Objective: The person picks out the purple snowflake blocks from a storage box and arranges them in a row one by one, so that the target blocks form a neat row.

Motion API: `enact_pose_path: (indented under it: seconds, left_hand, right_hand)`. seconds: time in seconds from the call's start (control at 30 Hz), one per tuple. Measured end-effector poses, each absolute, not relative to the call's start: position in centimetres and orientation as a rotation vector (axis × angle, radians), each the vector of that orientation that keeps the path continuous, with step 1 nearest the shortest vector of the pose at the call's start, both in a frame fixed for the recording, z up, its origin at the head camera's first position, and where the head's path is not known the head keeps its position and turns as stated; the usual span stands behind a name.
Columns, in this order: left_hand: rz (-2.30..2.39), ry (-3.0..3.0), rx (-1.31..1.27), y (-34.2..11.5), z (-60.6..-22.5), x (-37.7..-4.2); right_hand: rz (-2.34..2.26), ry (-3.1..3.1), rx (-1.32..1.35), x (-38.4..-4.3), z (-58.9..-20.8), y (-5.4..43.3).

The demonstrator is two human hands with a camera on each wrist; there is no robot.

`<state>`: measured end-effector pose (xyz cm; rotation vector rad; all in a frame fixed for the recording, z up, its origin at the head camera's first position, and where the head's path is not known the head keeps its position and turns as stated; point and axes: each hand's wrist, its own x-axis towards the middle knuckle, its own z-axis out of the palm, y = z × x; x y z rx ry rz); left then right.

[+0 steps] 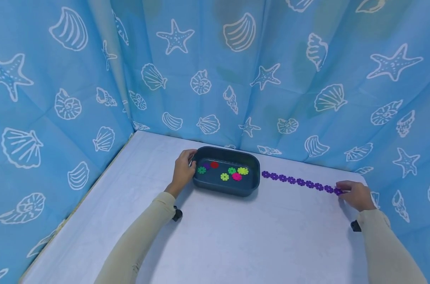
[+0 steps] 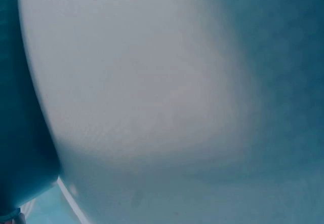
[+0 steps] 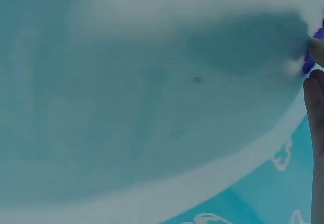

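Observation:
In the head view, a row of purple flower-shaped discs stretches across the white table, to the right of a dark tray. My right hand pinches the disc at the row's right end. Part of that purple disc shows at the edge of the right wrist view, beside my fingers. At the tray's left end, my left hand grips the rim. Inside the tray lie several loose discs, among them a red disc, a pink disc and green and yellow ones.
A white cloth covers the table. Blue curtains with white shell and starfish prints hang along the back and sides. A dark wrist device sits under the left sleeve, and another device under the right.

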<state>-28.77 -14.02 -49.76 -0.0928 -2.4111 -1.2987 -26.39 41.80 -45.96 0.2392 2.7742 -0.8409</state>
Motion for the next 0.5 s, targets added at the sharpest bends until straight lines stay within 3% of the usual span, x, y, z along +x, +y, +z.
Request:
enact_pose_path:
  seconds: [0.23, 0.5]
  left_hand:
    - [-1.295, -2.412, -0.085, -14.0, -49.8, -28.8]
    - [-1.300, -2.412, -0.091, -13.9, -49.7, -28.7]
  right_hand:
    - [-0.955, 2.886, 0.114, -30.6, -45.6, 39.8]
    - [-1.119, 2.912, -0.265, -33.9, -41.4, 26.7]
